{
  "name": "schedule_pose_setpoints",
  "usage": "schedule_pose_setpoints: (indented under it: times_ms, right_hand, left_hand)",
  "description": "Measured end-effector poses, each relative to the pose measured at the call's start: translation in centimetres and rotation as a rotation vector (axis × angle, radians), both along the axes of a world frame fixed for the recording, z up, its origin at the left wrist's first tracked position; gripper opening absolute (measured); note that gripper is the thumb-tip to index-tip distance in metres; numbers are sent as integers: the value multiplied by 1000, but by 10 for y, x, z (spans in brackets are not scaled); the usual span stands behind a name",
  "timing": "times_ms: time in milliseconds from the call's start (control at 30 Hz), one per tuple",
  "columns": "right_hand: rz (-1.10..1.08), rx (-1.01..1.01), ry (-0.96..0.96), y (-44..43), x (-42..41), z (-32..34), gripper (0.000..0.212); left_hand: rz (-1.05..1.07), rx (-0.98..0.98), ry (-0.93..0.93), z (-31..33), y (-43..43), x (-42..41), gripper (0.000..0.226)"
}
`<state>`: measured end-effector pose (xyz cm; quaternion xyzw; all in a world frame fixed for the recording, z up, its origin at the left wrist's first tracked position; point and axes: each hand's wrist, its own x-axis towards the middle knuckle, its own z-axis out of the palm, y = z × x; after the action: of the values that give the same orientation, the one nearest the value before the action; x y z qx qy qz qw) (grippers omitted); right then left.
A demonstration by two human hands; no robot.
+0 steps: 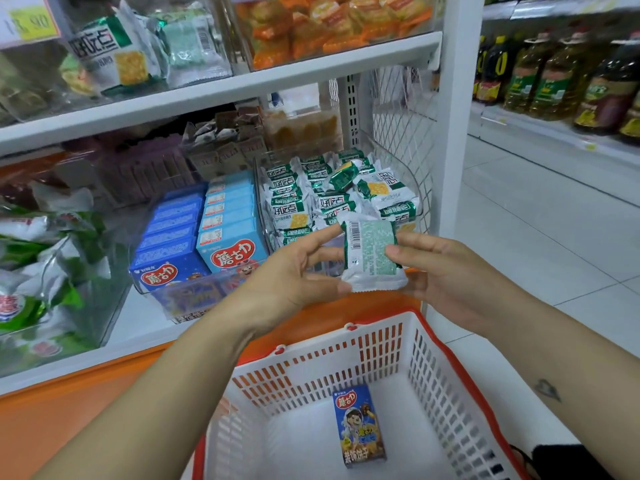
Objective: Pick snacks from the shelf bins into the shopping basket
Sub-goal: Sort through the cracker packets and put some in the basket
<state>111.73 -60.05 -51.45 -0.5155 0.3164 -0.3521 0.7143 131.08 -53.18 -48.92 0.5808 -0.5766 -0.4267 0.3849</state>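
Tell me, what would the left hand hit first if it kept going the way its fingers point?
The snack packet: the left hand points right and touches the packet's left edge. Just beyond the packet is the right hand, which holds the other side.

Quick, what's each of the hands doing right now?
Left hand: holding the left edge of the green-and-white plastic snack packet.
Right hand: pinching the same packet's right side, thumb on front.
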Motion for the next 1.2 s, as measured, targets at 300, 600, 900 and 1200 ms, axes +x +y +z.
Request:
schedule_pose_setpoints:
  times_ms: [300,600,900,1200]
  right_hand:
    - [-565,-1010,592,-53,17,15,32]
    - [-500,-1396,1169,-130,54,11,27]
    - [-382,-1398,1218,-110,95,42,48]
    - [31,-1491,1480,-129,190,32,50]
  left_hand:
    - [328,-449,-538,6,-25,62,29]
    - [376,-407,-805,-8,-28,117,31]
    - [377,-340,-813,-10,-23,138,24]
    - [366,-365,-803,-10,-22,139,26]
